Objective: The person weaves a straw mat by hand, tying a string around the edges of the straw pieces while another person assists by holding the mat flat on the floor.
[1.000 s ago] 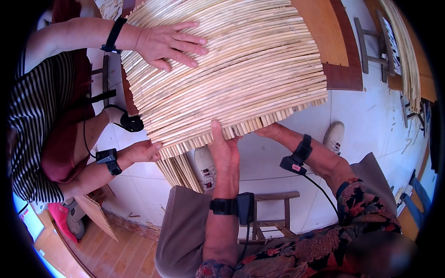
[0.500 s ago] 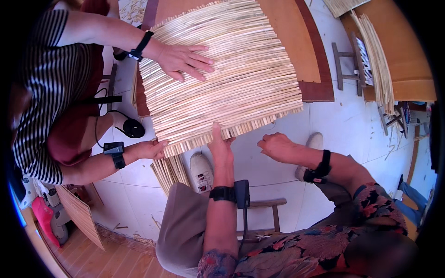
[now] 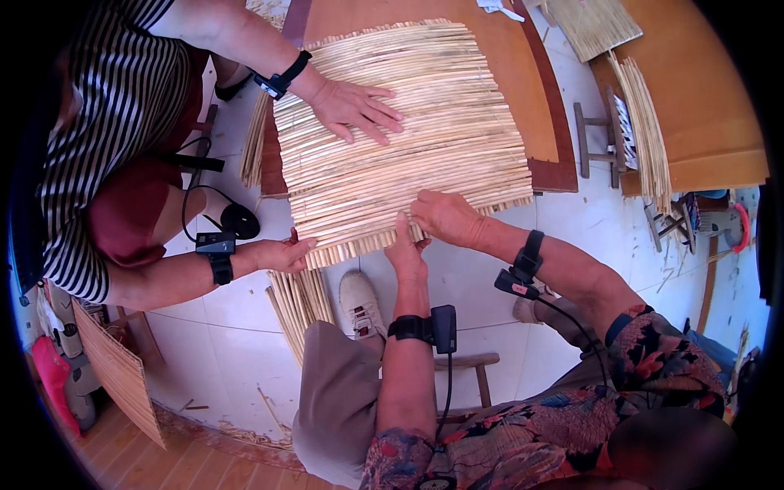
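Note:
A mat of pale reed stalks (image 3: pixel 457 106) lies across a table and juts over its near edge. My left hand (image 3: pixel 405 249) is closed on that near edge, thumb on top and fingers beneath. Just to the right, my right hand (image 3: pixel 445 219) rests over the mat's near rows, fingers drawn together in a pinch; whatever is between them is hidden. A co-worker at the left lays one flat hand (image 3: pixel 359 110) on the mat. The co-worker's other hand (image 3: pixel 287 251) holds its near left corner.
The table (image 3: pixel 523 73) has a brown top with a dark red border. Reed bundles stand below the mat (image 3: pixel 298 306) and on the right (image 3: pixel 645 122). A wooden stool (image 3: pixel 474 361) is by my legs. A woven panel (image 3: pixel 122 367) leans at lower left.
My right hand has come left and up from beside the mat onto its near edge, next to my left hand. The mat and the co-worker's hands appear slightly farther right in view.

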`<state>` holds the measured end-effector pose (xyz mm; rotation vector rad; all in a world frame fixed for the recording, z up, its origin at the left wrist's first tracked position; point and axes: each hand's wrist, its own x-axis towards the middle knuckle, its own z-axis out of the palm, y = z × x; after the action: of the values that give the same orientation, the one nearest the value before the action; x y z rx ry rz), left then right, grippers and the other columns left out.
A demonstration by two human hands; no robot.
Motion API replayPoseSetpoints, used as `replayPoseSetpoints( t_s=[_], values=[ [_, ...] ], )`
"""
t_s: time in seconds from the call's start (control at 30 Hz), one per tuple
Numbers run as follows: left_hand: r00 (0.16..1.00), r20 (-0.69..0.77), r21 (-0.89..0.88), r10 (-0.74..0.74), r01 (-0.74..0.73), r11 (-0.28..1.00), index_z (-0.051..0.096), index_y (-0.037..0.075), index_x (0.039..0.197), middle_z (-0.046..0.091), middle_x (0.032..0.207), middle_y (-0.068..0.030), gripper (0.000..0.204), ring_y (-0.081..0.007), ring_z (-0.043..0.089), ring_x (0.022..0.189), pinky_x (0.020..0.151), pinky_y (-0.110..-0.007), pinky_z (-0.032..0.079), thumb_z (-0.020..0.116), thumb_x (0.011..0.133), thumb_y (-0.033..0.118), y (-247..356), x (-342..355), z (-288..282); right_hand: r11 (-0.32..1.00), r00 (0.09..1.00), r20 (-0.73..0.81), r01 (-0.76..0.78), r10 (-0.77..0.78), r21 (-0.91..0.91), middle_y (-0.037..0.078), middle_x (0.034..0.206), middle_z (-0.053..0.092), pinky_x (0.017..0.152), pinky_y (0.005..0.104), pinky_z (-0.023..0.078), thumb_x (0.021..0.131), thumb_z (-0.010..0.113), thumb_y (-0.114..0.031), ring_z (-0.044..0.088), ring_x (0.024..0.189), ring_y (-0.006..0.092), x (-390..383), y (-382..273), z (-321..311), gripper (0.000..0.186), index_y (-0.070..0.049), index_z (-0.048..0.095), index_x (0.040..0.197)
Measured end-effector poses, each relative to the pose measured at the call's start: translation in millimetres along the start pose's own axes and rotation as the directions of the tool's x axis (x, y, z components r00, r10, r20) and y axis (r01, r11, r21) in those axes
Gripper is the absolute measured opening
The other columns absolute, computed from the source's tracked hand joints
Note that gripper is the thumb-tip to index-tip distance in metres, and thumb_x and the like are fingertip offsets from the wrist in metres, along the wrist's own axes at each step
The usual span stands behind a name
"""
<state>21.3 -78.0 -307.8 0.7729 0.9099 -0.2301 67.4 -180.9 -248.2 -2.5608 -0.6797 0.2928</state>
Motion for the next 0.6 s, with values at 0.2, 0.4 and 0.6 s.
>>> replayPoseSetpoints(
  t_s=[0.2,0.4,0.6],
  values=[
    [0.999,0.04,-0.006,0.016,-0.016,1.0,0.053,0.005,0.105,0.06,0.089,-0.0055,0.034,-0.0122,0.059,0.066,0.045,-0.024,0.047,0.062,0.081,0.028,0,0,2,0.979,0.98,-0.179,0.118,-0.088,0.165,0.009,0.077,0.052,0.063,0.035,0.048,0.078,0.055,-0.01,0.056,0.073,0.0265,5,-12,-27,0.009,-0.005,0.051,0.073],
    [0.999,-0.02,0.001,0.029,-0.029,1.0,0.051,0.002,0.109,0.059,0.094,-0.0083,0.041,-0.0153,0.06,0.068,0.046,-0.025,0.049,0.064,0.079,0.027,4,-4,5,-0.095,0.9,-0.03,0.079,0.435,0.992,0.005,0.082,0.059,0.076,0.0323,0.051,0.087,0.052,-0.017,0.061,0.07,0.0172,31,-11,-125,0.013,-0.004,0.055,0.089],
    [0.999,0.019,-0.038,0.05,-0.049,0.998,0.05,0.001,0.11,0.059,0.096,-0.0096,0.043,-0.0166,0.061,0.07,0.047,-0.027,0.051,0.064,0.079,0.027,3,-2,2,0.388,0.872,-0.288,0.125,0.396,0.913,-0.003,0.067,0.045,0.046,0.019,0.03,0.092,0.046,-0.022,0.039,0.056,0.0047,36,74,-296,0.018,-0.008,0.052,0.083]
  ],
)
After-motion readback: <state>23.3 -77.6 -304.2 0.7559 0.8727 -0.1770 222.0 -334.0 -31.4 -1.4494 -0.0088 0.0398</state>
